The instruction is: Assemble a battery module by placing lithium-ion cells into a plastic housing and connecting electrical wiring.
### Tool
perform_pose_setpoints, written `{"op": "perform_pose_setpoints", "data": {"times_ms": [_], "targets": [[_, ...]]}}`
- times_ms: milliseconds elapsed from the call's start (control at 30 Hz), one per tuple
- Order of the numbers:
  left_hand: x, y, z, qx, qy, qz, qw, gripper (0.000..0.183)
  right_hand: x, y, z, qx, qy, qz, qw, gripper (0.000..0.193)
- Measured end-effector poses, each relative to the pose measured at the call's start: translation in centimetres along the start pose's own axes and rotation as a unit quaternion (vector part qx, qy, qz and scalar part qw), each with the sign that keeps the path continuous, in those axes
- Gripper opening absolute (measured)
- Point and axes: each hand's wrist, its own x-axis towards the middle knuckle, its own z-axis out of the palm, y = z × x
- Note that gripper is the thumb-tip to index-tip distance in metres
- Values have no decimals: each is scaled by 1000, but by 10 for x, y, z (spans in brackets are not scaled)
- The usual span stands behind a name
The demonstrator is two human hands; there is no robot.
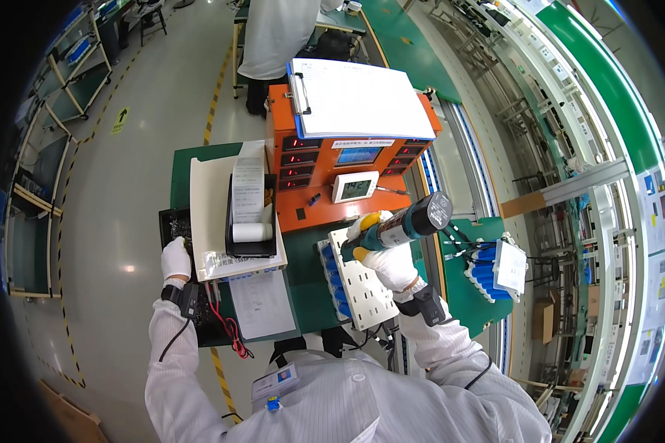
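Note:
My right hand [389, 264], in a white glove, is wrapped round a dark teal cordless power screwdriver [395, 230]. The tool's thick black end [430, 214] points up to the right; its tip is hidden. Below it lies a white slotted plate [362, 284] over a row of blue cylindrical cells [334, 277]. At the left, my gloved left hand [175, 260] reaches into a long black tray [176, 221] of small dark pieces, too small to name. Its fingers look drawn together, and what they hold does not show.
An orange instrument box [325, 170] carries a clipboard [366, 100]. Before it stands a white digital clock [355, 187]. Beside my left hand is a white box [210, 214] with a paper-roll holder and red leads [233, 328]. Another blue cell pack [484, 273] lies right. A person [273, 37] stands ahead.

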Motion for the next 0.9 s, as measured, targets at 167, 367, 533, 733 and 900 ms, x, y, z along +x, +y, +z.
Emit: {"op": "perform_pose_setpoints", "data": {"times_ms": [167, 367, 533, 733, 900], "targets": [[-4, -9, -20, -45, 49, 4, 998, 17, -4, -13, 3, 29, -12, -29, 999, 28], [-5, 101, -120, -386, -3, -56, 921, 21, -12, -9, -32, 146, -32, -94, 984, 49], [-34, 205, -123, -524, -182, 23, 832, 21, -22, -15, -58, 206, -10, -120, 971, 50], [-32, 311, -59, -496, -321, 33, 806, 17, -47, -8, -93, 237, 11, -106, 966, 51], [-20, 332, -32, -406, -327, 11, 853, 16, -67, 3, -131, 236, 1, -111, 965, 51]]}}
